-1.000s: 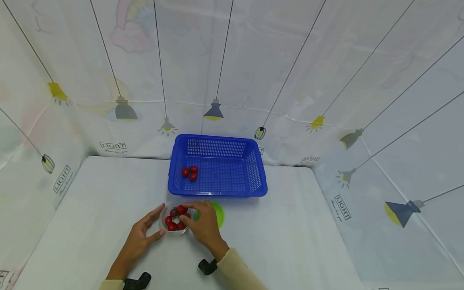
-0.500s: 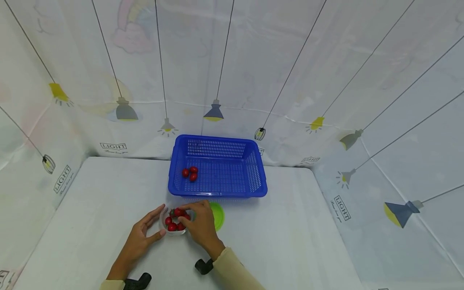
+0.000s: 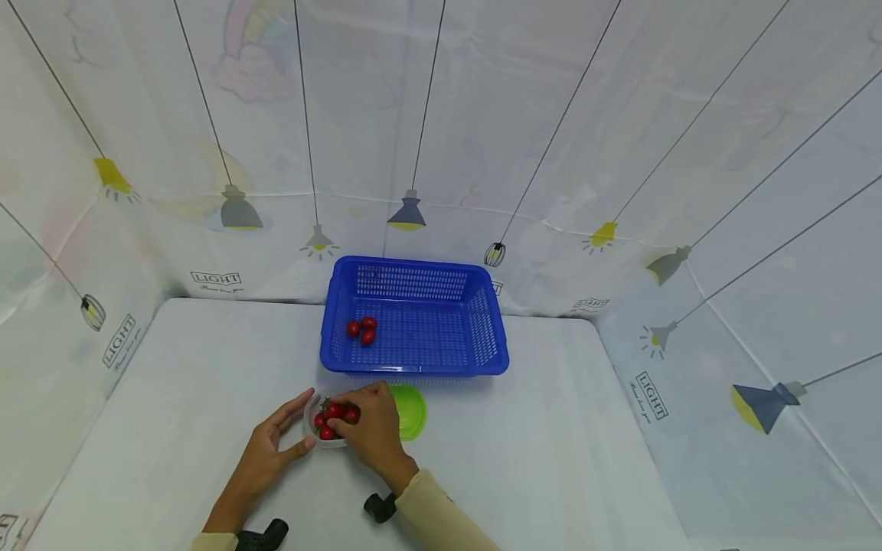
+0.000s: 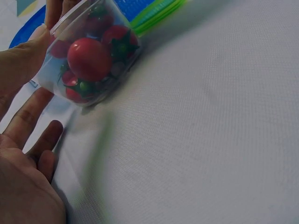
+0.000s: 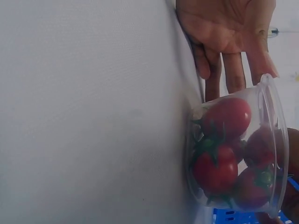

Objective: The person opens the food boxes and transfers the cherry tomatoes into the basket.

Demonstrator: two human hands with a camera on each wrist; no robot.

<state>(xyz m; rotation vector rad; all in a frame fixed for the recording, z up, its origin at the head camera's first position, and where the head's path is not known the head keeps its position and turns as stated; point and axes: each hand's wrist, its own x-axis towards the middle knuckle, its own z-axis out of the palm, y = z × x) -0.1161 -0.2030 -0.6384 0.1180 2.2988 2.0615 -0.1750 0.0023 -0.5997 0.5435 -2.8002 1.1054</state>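
A small clear plastic container (image 5: 201, 198) of red cherry tomatoes (image 4: 89, 59) with green stems stands on the white table in front of the basket. My left hand (image 3: 260, 455) holds it from the left, thumb and fingertips spread against its wall and rim. From the right, my right hand (image 3: 377, 428) reaches over the rim with thumb and fingers bent down. A tomato (image 3: 334, 410) sits between those fingertips, among the others inside. The right hand covers part of the container in the head view.
Behind the container a blue perforated basket (image 3: 420, 369) stands near the back wall, with several tomatoes (image 3: 368, 337) in its left part. Right beside the right hand lies a round bright green lid (image 3: 412, 413). White printed sheeting hangs around the table (image 3: 551, 444).
My right hand has shifted a little left and down into the container with the tomato, uncovering more of the green lid. The left hand has stayed in place.
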